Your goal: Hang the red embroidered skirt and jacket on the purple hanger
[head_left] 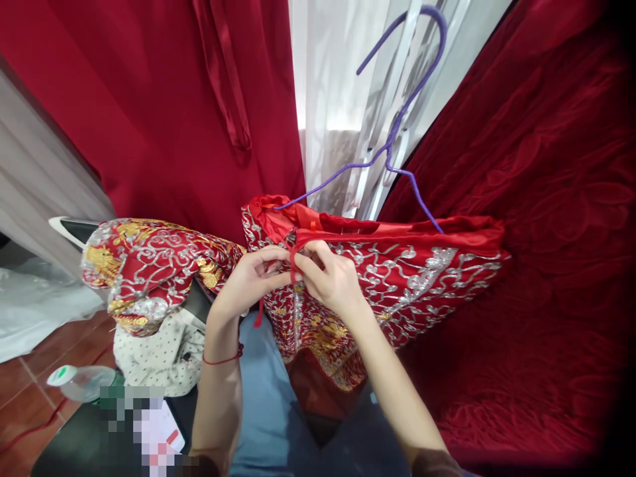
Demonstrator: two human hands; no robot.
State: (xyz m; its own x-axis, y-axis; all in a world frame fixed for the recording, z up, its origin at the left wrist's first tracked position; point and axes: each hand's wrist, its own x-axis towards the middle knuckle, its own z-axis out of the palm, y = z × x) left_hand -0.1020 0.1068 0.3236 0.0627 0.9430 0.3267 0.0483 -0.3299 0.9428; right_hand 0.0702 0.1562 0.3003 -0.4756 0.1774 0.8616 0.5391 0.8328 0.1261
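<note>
A red garment point(387, 278) with silver and gold embroidery hangs open at the top on a purple hanger point(342, 171). At its waist edge both hands meet over a thin red cord point(293, 257). My left hand point(258, 273) pinches the cord between thumb and fingers. My right hand point(330, 271) grips the same cord from the other side, fingertips almost touching the left ones. Whether the cord is knotted is hidden by the fingers. A loose red end point(259, 314) dangles below the left hand.
Another embroidered red piece point(154, 258) lies over a chair at left, above a white dotted cloth point(156, 354). A plastic bottle point(84, 382) and a phone point(161, 427) are at lower left. Red drapes point(546, 218) hang on the right, red fabric point(149, 99) behind.
</note>
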